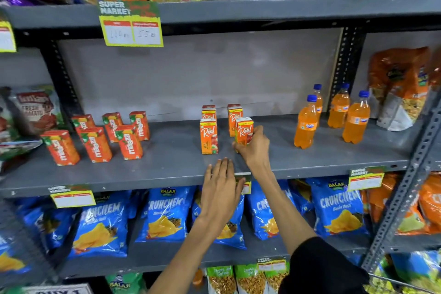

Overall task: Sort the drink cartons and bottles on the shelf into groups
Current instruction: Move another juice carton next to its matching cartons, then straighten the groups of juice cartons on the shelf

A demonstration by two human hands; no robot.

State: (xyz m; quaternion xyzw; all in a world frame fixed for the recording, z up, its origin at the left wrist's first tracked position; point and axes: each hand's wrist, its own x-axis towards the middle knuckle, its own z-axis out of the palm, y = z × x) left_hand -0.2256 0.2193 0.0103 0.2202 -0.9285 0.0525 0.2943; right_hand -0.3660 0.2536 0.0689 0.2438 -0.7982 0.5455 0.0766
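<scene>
Gripping 1 Real carton [244, 130], right hand [254, 148] closed around it on the grey shelf [167, 169].
Left hand [220, 184] lying flat, fingers apart, at shelf edge; 6 Maaza cartons [95, 143] standing left, 4 Fanta bottles [306, 124] right.

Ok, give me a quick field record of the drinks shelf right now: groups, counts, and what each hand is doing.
shelf: grey metal shelf
left group: six Maaza cartons
middle group: four Real cartons, one of them held
right group: four Fanta bottles, upright
right hand: gripping the front right Real carton
left hand: open, flat at the shelf's front edge, holding nothing
</scene>
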